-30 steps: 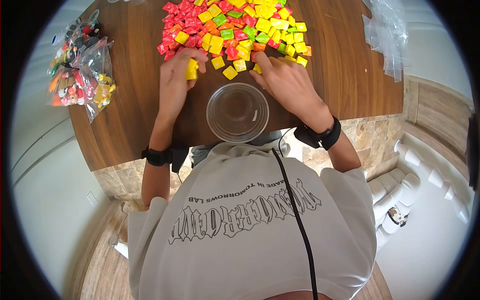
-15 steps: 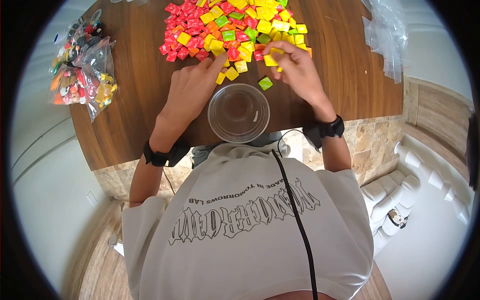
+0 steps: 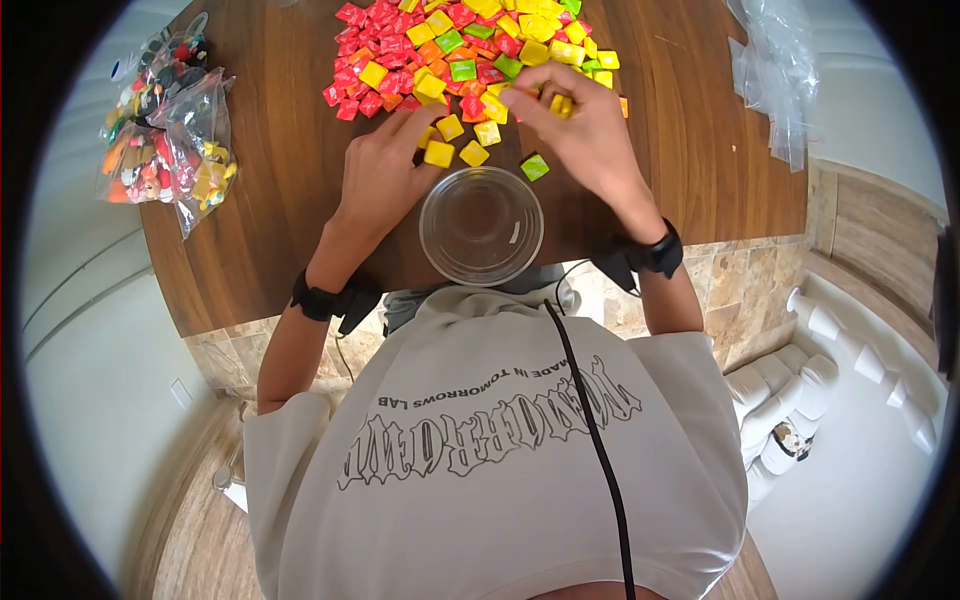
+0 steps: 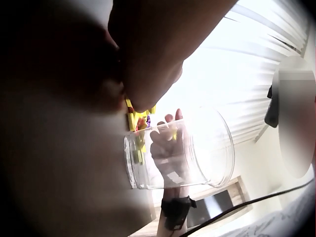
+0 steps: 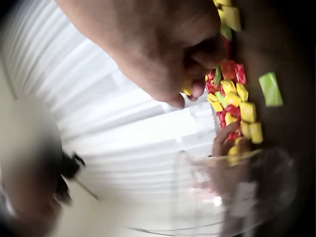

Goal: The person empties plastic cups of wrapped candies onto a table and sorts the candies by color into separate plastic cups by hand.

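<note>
A loose pile of square wrapped candies [image 3: 463, 71] in red, yellow, orange and green covers the far part of the wooden table. My right hand [image 3: 590, 130] is over its near edge, fingers curled round yellow candies [image 3: 562, 106]. In the right wrist view, a bit of yellow shows between those fingers. At the pile's near left side, my left hand [image 3: 385, 170] pinches a yellow candy [image 3: 438, 153] between thumb and fingers. Several yellow candies lie just beyond it. A clear round tub [image 3: 482, 228] stands between my wrists, and a green candy [image 3: 535, 167] lies near its rim.
Clear bags of small colourful figures [image 3: 165, 165] lie at the table's left. Flat clear plastic bags [image 3: 775, 90] lie along its right edge. The tub stands close to the table's near edge, right before my shirt [image 3: 500, 430].
My right hand has lifted from the near edge, gone right, then swung left over the pile. A green candy now lies beside the tub. My left hand reached right to the yellow candies.
</note>
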A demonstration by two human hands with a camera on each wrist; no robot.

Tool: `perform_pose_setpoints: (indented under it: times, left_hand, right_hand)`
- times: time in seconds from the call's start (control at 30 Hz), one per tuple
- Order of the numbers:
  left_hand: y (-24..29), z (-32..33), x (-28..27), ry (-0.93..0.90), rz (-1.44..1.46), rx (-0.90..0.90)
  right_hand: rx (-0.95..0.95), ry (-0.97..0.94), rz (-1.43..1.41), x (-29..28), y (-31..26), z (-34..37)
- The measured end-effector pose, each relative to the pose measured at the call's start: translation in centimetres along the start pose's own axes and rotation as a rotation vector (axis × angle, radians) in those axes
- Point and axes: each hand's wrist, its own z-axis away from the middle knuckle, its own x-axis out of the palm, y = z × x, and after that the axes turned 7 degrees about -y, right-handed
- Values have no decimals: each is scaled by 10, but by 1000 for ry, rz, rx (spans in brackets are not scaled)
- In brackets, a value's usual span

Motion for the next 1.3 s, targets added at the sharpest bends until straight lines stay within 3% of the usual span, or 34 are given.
perform_pose_setpoints:
  times: [0.03, 0.07, 0.13, 0.3, 0.37, 0.43, 0.5, 0.57, 0.6, 0.67, 0.7, 0.73, 0.8, 0.87, 0.97, 1.0, 1.03, 1.1, 1.13, 1.2, 1.23, 1.3]
  left_hand:
    - [-4, 0, 4, 104, 61, 17]
    - [-6, 1, 6, 104, 63, 18]
    - [-7, 1, 7, 151, 82, -53]
    - [6, 1, 1, 136, 48, -131]
    - [8, 2, 1, 104, 39, -168]
    - [3, 0, 5, 156, -42, -31]
    - [-1, 1, 6, 160, -56, -8]
    - [-9, 2, 8, 164, -70, 21]
    - [-12, 2, 7, 179, 88, -26]
    - [-20, 6, 2, 195, 247, -71]
    - [-16, 7, -10, 150, 855, -281]
    - [-12, 6, -19, 89, 1462, -493]
    - [-11, 3, -23, 136, 1564, -538]
    - [-21, 2, -26, 54, 2094, -430]
    - [-11, -3, -24, 60, 2087, -421]
    - [-10, -3, -22, 66, 2059, -422]
    - [-15, -2, -18, 68, 2059, -419]
    - [-22, -2, -10, -24, 2067, -244]
    - [-20, -2, -10, -22, 2067, -245]
    - [-12, -3, -13, 24, 1784, -362]
    - [-9, -2, -16, 24, 1784, -363]
    - [-7, -2, -19, 32, 1202, -408]
  right_hand:
    - [-72, 32, 270, 3, -5, 1]
    - [-71, 31, 272, 6, -3, 0]
    - [-85, -39, 643, 15, 7, 0]
    - [-91, -56, 520, 15, 11, -3]
    - [27, -131, 379, 12, 8, -4]
    - [20, -135, 369, 12, 11, -4]
    - [18, -136, 358, 13, 14, -2]
    - [-110, -62, 278, 12, 19, -2]
    - [-110, -62, 278, 9, 14, 0]
    - [98, -119, -531, -2, 0, 6]
    - [226, -210, -705, -13, 0, 11]
    - [229, -209, -705, -17, 8, 13]
    - [195, -354, -1522, -18, 23, 15]
    - [169, -309, -1544, -15, 24, 15]
    - [320, -163, -1163, -12, 13, 11]
    - [320, -165, -1162, -13, 7, 9]
    - [352, -203, -942, -14, 3, 7]
    - [322, -246, -475, -9, 8, 3]
    - [322, -248, -475, -3, 13, 4]
    - [-157, -67, 344, 5, 14, 4]
    - [-160, -103, 505, 5, 10, 7]
    - [-87, -186, 635, 5, -4, 10]
